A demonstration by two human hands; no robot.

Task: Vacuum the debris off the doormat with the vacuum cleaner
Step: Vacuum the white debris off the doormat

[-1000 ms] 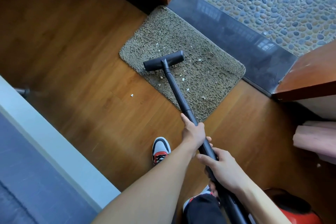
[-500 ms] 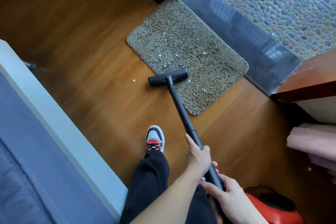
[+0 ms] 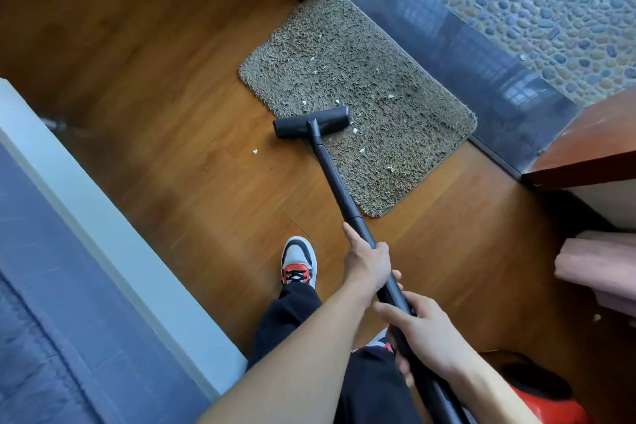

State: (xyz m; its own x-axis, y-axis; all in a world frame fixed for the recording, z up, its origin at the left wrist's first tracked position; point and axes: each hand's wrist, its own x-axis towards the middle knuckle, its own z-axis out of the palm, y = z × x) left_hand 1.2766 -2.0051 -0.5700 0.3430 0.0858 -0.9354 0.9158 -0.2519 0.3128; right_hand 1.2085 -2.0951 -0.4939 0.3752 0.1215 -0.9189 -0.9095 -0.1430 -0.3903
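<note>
Left hand (image 3: 368, 265) is wrapped tight round the black vacuum tube (image 3: 332, 175), low in the middle of the frame. Right hand (image 3: 426, 334) grips the same tube just below it, nearer the bottom edge. The tube runs up to the flat black nozzle (image 3: 311, 122). It sits on the left edge of the doormat (image 3: 395, 155), and its left end pokes out over the wood floor (image 3: 172, 182). The mat lies in the upper middle, beside the dark door sill (image 3: 481, 79).

To do this step well, I think the nozzle should stay flat and go slowly, row by row, so the white bits (image 3: 362, 150) are not flicked away.

I count one mat, one nozzle, one tube and two hands. About ten white bits lie on the mat, most above and right of the nozzle. One more bit (image 3: 255, 151) lies on the wood, left of the nozzle. One red vacuum body (image 3: 550, 406) shows in the lower right corner.
</note>
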